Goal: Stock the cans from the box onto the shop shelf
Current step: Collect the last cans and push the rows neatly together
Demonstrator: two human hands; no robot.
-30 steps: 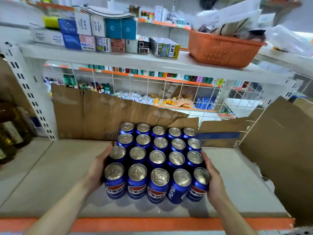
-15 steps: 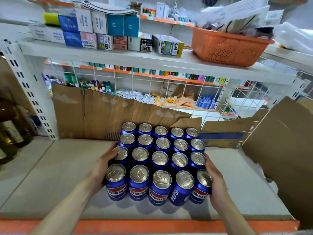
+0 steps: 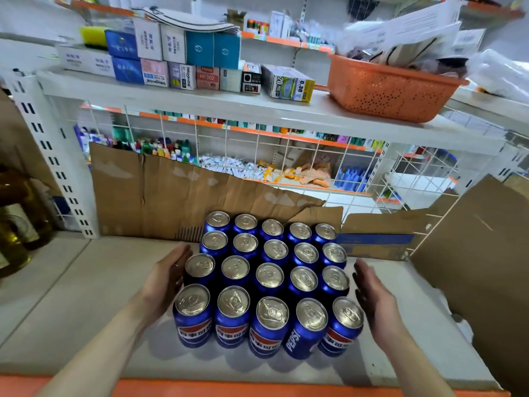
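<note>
Several blue Pepsi cans (image 3: 269, 285) stand upright in a tight block on the grey shop shelf (image 3: 86, 310), silver tops up. My left hand (image 3: 164, 279) lies flat along the block's left side, fingers straight, touching the cans. My right hand (image 3: 372, 296) is open with straight fingers, just off the right side of the block with a small gap. Flattened brown cardboard (image 3: 160, 196) from the box leans against the wire back behind the cans.
A large cardboard flap (image 3: 481, 267) stands at the right. Glass bottles (image 3: 14, 224) sit at far left beyond a perforated upright (image 3: 54, 156). The shelf above carries small boxes (image 3: 183, 61) and an orange basket (image 3: 383, 90). An orange front edge (image 3: 229, 389) runs below.
Both hands released the sides of the can block: the fingers straightened and the right hand moved outward off the cans. The block stays in place on the shelf.
</note>
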